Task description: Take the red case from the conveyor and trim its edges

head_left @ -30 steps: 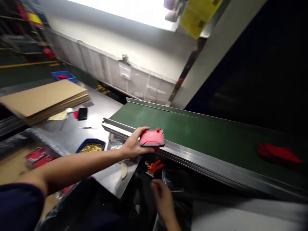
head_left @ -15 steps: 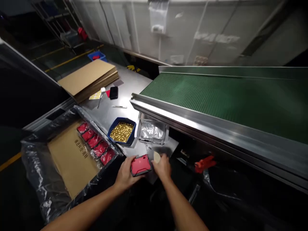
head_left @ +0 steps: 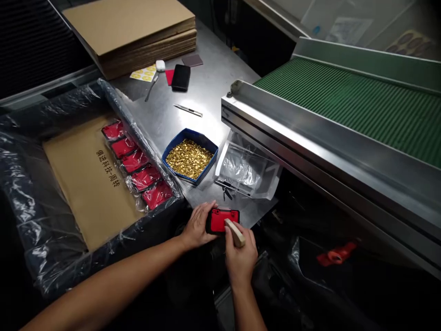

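Left hand [head_left: 197, 226] gripping a red case [head_left: 222, 220] at the steel table [head_left: 206, 99] edge, right hand [head_left: 240, 256] closed around a pale wooden tool [head_left: 234, 232] pressed against it, blue tray of gold parts [head_left: 190, 156] nearby

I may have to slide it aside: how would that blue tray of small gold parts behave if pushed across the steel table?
The blue tray is heaped with loose gold parts, so it is probably heavy for its size. Its wide, low shape makes tipping unlikely. On the smooth steel table it would likely slide easily, though a jolt could spill parts over its shallow rim.
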A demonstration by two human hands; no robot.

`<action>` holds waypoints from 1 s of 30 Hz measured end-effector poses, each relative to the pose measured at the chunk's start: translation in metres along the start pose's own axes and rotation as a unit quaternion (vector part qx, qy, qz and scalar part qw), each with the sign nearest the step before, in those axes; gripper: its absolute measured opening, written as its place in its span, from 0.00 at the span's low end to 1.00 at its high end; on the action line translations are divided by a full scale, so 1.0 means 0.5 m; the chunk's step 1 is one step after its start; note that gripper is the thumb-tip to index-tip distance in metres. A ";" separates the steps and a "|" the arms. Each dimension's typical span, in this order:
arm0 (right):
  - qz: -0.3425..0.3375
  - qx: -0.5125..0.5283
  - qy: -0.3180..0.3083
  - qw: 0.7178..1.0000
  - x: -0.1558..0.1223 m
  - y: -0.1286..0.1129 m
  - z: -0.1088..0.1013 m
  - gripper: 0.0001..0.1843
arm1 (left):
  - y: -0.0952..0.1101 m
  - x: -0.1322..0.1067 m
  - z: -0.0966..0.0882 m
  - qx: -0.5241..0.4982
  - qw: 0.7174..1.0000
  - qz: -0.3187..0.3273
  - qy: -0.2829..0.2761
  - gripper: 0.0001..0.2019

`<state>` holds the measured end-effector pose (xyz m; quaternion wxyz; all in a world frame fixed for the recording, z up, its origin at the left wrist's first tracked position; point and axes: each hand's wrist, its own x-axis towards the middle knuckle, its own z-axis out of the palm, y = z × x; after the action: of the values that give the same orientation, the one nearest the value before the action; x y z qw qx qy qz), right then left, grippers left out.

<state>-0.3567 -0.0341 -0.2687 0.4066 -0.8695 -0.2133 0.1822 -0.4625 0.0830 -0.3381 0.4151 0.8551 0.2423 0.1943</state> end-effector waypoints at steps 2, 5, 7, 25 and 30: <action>-0.038 -0.026 -0.004 0.999 0.013 -0.005 0.013 0.17 | -0.001 0.003 0.001 -0.002 1.000 -0.002 0.003 0.39; -0.087 -0.063 -0.038 0.993 0.016 -0.010 0.013 0.15 | -0.003 0.006 0.004 -0.004 1.000 -0.006 0.012 0.32; -0.109 -0.085 -0.055 0.989 0.013 -0.013 0.007 0.15 | -0.004 0.006 0.006 -0.007 1.000 -0.010 0.015 0.31; -0.076 -0.038 -0.143 0.986 0.009 -0.019 -0.019 0.19 | 0.004 0.012 0.003 -0.043 0.998 -0.039 0.000 0.30; 0.103 -0.071 0.074 0.989 0.058 0.018 -0.092 0.33 | 0.030 0.016 -0.045 -0.094 0.991 -0.096 -0.015 0.43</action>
<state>-0.3078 -0.0530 -0.2520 0.3375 -0.9246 -0.1040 0.1425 -0.4641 0.0934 -0.3121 0.5143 0.7876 0.2977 0.1628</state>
